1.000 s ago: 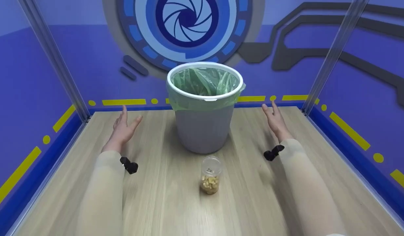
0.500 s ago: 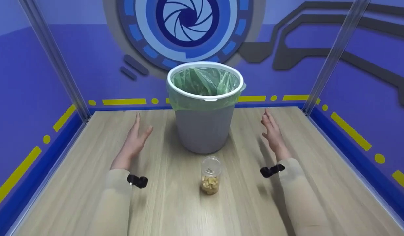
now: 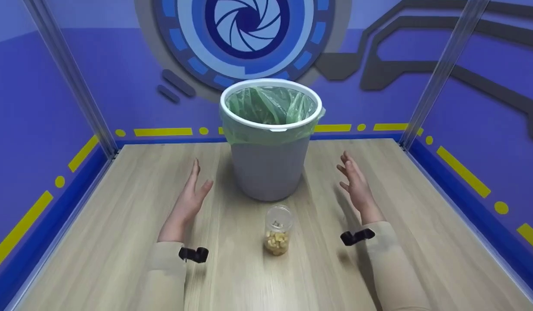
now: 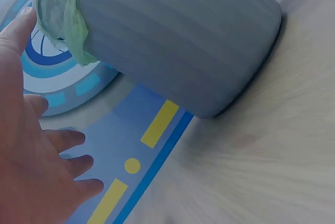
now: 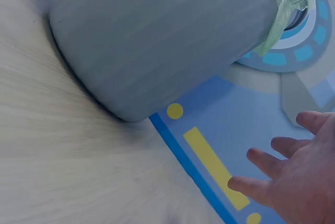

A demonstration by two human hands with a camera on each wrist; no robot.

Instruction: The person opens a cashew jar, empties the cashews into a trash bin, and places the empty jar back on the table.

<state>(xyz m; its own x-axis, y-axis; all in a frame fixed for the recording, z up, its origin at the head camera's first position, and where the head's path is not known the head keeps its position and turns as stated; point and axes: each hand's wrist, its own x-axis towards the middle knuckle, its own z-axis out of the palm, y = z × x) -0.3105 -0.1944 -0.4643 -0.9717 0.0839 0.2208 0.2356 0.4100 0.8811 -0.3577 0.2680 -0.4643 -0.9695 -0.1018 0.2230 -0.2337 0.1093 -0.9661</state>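
Note:
My left hand (image 3: 192, 198) hovers over the table to the left of a grey trash can (image 3: 269, 168), fingers spread and holding nothing. On the other side my right hand (image 3: 357, 185) is likewise extended, its palm turned inward and nothing in it. The can has a white rim and a green plastic liner (image 3: 266, 136) folded over its edge. In front of it stands a small clear jar (image 3: 277, 231), partly filled with pale nuts, between my forearms. Both wrist views show the can's grey side, with the left fingers (image 4: 68, 140) and right fingers (image 5: 267, 162) apart from it.
The wooden table (image 3: 231, 280) ends at a blue back wall (image 3: 102, 77) with yellow dashes. Metal posts (image 3: 443, 73) mark the corners, and blue side panels (image 3: 28, 108) enclose the table left and right.
Both hands have drawn back toward me; the left has also moved inward to the right, the right slightly inward to the left. The trash can and jar have stayed in place.

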